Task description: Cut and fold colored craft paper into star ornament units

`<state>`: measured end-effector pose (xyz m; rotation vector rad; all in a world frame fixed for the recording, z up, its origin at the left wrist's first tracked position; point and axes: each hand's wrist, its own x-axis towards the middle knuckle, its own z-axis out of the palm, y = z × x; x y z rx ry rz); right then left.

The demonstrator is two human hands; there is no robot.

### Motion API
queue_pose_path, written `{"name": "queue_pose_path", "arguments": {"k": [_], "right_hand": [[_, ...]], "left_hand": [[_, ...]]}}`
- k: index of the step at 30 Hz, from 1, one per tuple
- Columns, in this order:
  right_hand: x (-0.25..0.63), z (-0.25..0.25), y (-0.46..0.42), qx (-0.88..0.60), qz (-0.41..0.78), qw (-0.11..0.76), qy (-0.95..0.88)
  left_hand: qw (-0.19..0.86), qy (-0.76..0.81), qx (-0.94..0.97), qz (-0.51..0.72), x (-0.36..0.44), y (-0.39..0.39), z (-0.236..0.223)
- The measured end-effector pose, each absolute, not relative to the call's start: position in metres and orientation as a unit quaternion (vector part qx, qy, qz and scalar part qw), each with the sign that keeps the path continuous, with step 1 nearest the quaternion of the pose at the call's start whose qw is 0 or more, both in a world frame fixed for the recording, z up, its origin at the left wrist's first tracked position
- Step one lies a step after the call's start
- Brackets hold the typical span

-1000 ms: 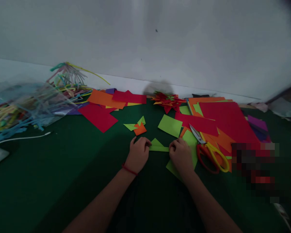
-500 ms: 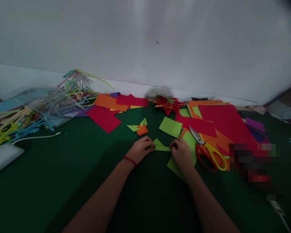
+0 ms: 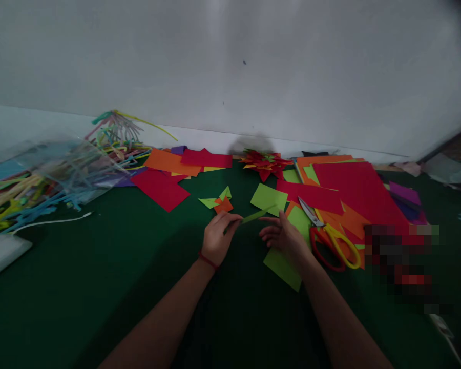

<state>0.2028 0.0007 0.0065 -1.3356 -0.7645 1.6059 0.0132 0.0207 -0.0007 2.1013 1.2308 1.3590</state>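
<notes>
My left hand (image 3: 219, 236) pinches one end of a folded green paper (image 3: 258, 214), which is held edge-on above the table and points to the right. Beside its far end, my right hand (image 3: 281, 236) has its fingers stretched out and apart, with nothing in them. Just beyond my left hand lies a small folded piece of orange and green paper (image 3: 223, 204). A flat green paper rectangle (image 3: 269, 199) rests behind the folded one. More green paper (image 3: 282, 269) lies partly under my right hand and wrist.
Scissors (image 3: 332, 241) with red and yellow handles lie on colored paper to the right. A red paper flower (image 3: 265, 163) stands near the wall. Red sheets (image 3: 357, 189) are stacked at right. Bagged pipe cleaners (image 3: 72, 169) and a white power strip (image 3: 5, 253) are at left.
The folded green paper has been lifted and turned edge-on in my left hand. My right hand has let go of it and its fingers have opened.
</notes>
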Motion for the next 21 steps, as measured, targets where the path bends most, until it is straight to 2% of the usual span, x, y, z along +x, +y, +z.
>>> {"name": "queue_pose_path", "arguments": {"k": [4, 9, 13, 16, 19, 21], "right_hand": [[0.199, 0.007, 0.002, -0.471, 0.732, 0.391, -0.299], [0.203, 0.011, -0.002, -0.491, 0.672, 0.418, -0.365], [0.203, 0.010, -0.004, -0.525, 0.628, 0.413, -0.399], [0.198, 0.011, -0.005, -0.573, 0.575, 0.446, -0.377], [0.191, 0.011, -0.006, -0.574, 0.561, 0.473, -0.363], [0.188, 0.009, -0.007, -0.559, 0.564, 0.479, -0.374]], "left_hand": [[0.161, 0.347, 0.818, 0.431, 0.015, 0.017, 0.000], [0.183, 0.327, 0.828, 0.417, 0.015, 0.019, 0.001], [0.235, 0.391, 0.750, 0.479, 0.015, 0.022, 0.003], [0.382, 0.432, 0.632, 0.517, 0.019, 0.021, 0.001], [0.584, 0.397, 0.532, 0.467, 0.025, 0.017, -0.003], [0.634, 0.385, 0.517, 0.427, 0.030, 0.015, -0.005]]}}
